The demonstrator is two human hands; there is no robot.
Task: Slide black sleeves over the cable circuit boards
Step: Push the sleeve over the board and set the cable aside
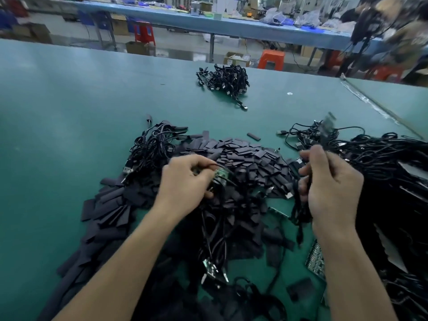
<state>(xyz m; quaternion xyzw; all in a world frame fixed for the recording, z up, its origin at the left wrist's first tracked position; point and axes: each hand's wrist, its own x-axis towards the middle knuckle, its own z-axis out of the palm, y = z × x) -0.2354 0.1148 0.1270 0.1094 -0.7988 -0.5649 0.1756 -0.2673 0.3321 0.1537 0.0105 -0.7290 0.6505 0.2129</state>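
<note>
green mat [58, 135] spreads wide left — sleeves [243, 156] central

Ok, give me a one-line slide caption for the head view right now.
Left hand pinches a cabled green circuit board above the black sleeve pile while right hand grips black cables.

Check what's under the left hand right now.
The left hand pinches a small green circuit board over the pile of black sleeves; whatever lies directly beneath the palm is covered.
</note>
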